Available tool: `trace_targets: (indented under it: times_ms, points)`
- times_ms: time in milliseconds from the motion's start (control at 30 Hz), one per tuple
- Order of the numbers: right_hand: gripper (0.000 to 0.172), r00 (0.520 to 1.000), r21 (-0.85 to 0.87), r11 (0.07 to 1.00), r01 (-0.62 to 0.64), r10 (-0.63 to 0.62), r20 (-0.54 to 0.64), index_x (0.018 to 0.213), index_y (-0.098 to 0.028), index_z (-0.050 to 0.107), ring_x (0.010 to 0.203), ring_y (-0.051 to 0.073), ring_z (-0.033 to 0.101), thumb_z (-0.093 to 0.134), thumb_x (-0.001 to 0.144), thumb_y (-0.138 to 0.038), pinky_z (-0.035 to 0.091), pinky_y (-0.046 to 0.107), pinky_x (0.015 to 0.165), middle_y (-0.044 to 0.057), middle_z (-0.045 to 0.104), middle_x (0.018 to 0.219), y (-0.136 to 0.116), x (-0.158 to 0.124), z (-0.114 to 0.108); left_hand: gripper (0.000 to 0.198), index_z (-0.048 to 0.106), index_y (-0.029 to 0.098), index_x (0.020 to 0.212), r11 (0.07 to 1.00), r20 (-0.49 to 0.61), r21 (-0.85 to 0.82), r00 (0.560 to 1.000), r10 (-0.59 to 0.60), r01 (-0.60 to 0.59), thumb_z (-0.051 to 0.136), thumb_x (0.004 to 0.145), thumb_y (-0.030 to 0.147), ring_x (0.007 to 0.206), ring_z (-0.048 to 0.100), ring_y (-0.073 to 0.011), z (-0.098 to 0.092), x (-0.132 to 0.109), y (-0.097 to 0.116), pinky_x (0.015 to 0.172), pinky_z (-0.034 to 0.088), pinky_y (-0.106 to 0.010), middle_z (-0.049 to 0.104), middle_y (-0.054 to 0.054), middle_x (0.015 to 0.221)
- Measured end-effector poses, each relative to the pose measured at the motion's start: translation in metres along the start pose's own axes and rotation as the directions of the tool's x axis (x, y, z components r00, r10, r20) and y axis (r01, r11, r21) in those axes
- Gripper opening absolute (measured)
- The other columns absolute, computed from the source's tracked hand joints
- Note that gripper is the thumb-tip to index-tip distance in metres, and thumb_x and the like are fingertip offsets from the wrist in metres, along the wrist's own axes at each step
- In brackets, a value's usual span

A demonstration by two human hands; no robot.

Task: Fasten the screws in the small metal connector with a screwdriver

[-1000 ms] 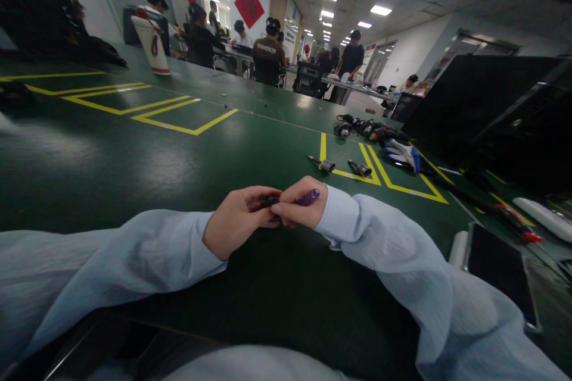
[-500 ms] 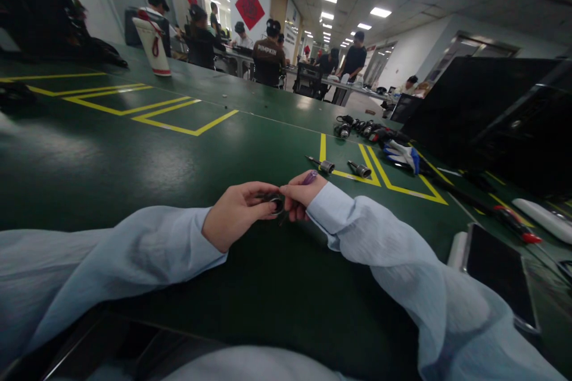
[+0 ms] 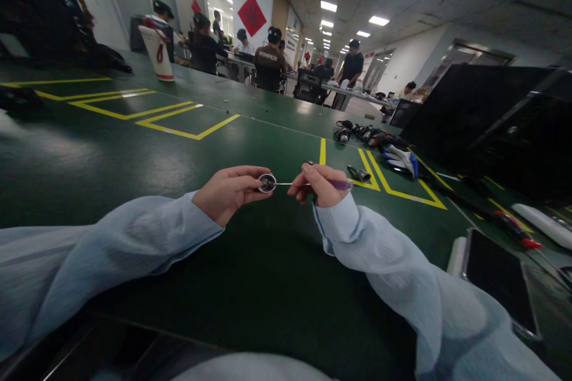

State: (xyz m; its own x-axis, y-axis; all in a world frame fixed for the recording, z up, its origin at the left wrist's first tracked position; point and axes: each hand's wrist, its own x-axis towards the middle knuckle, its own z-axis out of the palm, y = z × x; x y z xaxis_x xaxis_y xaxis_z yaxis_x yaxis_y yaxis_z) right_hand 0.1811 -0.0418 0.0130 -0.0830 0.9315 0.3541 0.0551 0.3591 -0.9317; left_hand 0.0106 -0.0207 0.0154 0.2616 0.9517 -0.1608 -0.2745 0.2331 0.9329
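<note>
My left hand [image 3: 227, 190] pinches a small round metal part [image 3: 267, 182] above the green table [image 3: 134, 155]. My right hand [image 3: 319, 186] grips a purple-handled screwdriver [image 3: 339, 185]; its thin shaft runs left and its tip touches the round part. Both hands hover a little above the table, close in front of me. Both arms wear light blue sleeves.
A small cylindrical metal part [image 3: 360, 174] lies on yellow floor-style markings to the right. Behind it sit a blue-white glove [image 3: 402, 158] and dark parts [image 3: 361, 131]. A phone [image 3: 496, 274] and red-handled tool [image 3: 513, 229] lie at right. A white bag [image 3: 158, 53] and several people are far off.
My hands rose and drew apart; the right hand turned the screwdriver so its shaft now points left into the round part, which is now shown face-on.
</note>
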Motion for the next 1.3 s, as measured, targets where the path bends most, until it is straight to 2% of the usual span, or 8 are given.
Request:
trace_targets:
  times_ms: [67,200,433,733,900,1033,1167,1300]
  points:
    - [0.038,0.990,-0.176,0.975,0.135,-0.140,-0.017,0.058,-0.014,0.058,0.043,0.007,0.052,0.046,0.082,-0.040,0.043,0.020,0.044,0.002,0.059,0.053,-0.001,-0.005,0.005,0.019,0.064,0.010,0.079,1.000,0.002,0.008,1.000,0.013,-0.013,0.059,0.063,0.002,0.078,0.064,-0.0182,0.001,-0.002,-0.001,0.074,0.054,-0.031,0.067,-0.008,0.081]
    - [0.036,0.941,-0.422,0.845,0.328,-0.333,0.063,0.061,-0.014,0.060,0.049,0.008,0.054,0.041,0.085,-0.033,0.044,0.021,0.052,0.001,0.057,0.053,0.001,-0.009,0.009,0.023,0.064,0.010,0.083,0.998,0.036,0.038,0.998,0.052,-0.054,0.064,0.060,0.005,0.080,0.064,-0.0186,0.001,-0.005,-0.002,0.077,0.053,-0.034,0.068,-0.008,0.085]
    - [0.031,0.857,-0.523,0.687,0.504,-0.473,0.205,0.064,-0.015,0.059,0.053,0.009,0.053,0.039,0.086,-0.026,0.042,0.022,0.055,0.001,0.056,0.055,-0.001,-0.010,0.009,0.027,0.062,0.011,0.081,0.979,0.067,0.128,0.987,0.148,-0.156,0.072,0.056,0.011,0.076,0.065,-0.0172,-0.002,-0.007,-0.007,0.071,0.053,-0.031,0.069,-0.008,0.087]
    - [0.030,0.794,-0.603,0.540,0.587,-0.531,0.297,0.063,-0.016,0.055,0.058,0.011,0.053,0.037,0.086,-0.023,0.042,0.023,0.059,0.003,0.056,0.058,-0.006,-0.016,0.016,0.023,0.067,0.011,0.080,0.893,0.070,0.334,0.952,0.297,-0.303,0.069,0.058,0.017,0.066,0.066,-0.0185,0.000,-0.012,-0.006,0.071,0.054,-0.033,0.071,-0.006,0.073]
    - [0.031,0.791,-0.614,0.532,0.583,-0.544,0.280,0.062,-0.016,0.054,0.057,0.011,0.053,0.037,0.086,-0.022,0.042,0.023,0.058,0.004,0.057,0.058,-0.007,-0.016,0.019,0.022,0.069,0.013,0.080,0.858,0.091,0.368,0.932,0.350,-0.359,0.069,0.058,0.015,0.073,0.067,-0.0194,0.001,-0.012,-0.006,0.073,0.054,-0.030,0.072,-0.006,0.075]
    - [0.030,0.797,-0.643,0.514,0.568,-0.536,0.276,0.061,-0.017,0.052,0.056,0.011,0.053,0.037,0.086,-0.023,0.041,0.023,0.057,0.003,0.056,0.056,-0.008,-0.018,0.021,0.019,0.071,0.015,0.076,0.844,0.059,0.409,0.933,0.356,-0.348,0.069,0.057,0.014,0.068,0.067,-0.0190,0.002,-0.013,-0.006,0.069,0.054,-0.028,0.072,-0.004,0.071]
    - [0.029,0.792,-0.650,0.495,0.576,-0.533,0.296,0.061,-0.017,0.052,0.056,0.011,0.053,0.037,0.086,-0.022,0.041,0.023,0.057,0.002,0.056,0.056,-0.010,-0.018,0.020,0.021,0.071,0.015,0.076,0.851,0.041,0.415,0.941,0.336,-0.322,0.070,0.055,0.014,0.070,0.067,-0.0202,0.003,-0.014,-0.003,0.072,0.054,-0.031,0.072,-0.005,0.072]
    - [0.026,0.752,-0.639,0.424,0.641,-0.514,0.413,0.064,-0.016,0.052,0.059,0.013,0.054,0.037,0.085,-0.022,0.042,0.025,0.060,0.005,0.058,0.060,-0.011,-0.017,0.020,0.022,0.071,0.015,0.077,0.840,0.052,0.434,0.939,0.339,-0.327,0.067,0.056,0.012,0.073,0.067,-0.0203,0.002,-0.013,-0.001,0.073,0.053,-0.031,0.072,-0.006,0.076]
